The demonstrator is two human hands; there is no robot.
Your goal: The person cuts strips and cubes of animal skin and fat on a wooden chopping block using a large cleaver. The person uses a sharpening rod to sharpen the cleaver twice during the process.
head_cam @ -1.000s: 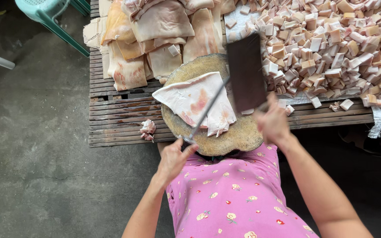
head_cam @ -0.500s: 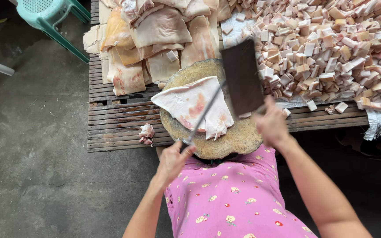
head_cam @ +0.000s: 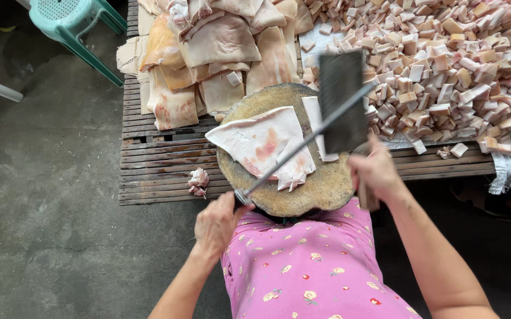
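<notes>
My left hand point(head_cam: 219, 223) is closed on the handle of a long steel rod point(head_cam: 302, 146), which runs diagonally up over the round wooden chopping block point(head_cam: 320, 189). My right hand point(head_cam: 376, 171) grips the handle of a broad cleaver point(head_cam: 341, 100), blade raised against the rod. A pale slab of pork skin point(head_cam: 261, 145) lies flat on the block beneath the rod. Beyond, on the slatted bench point(head_cam: 161, 165), whole slabs point(head_cam: 214, 53) are stacked at left; cut cubes point(head_cam: 444, 65) are heaped at right.
</notes>
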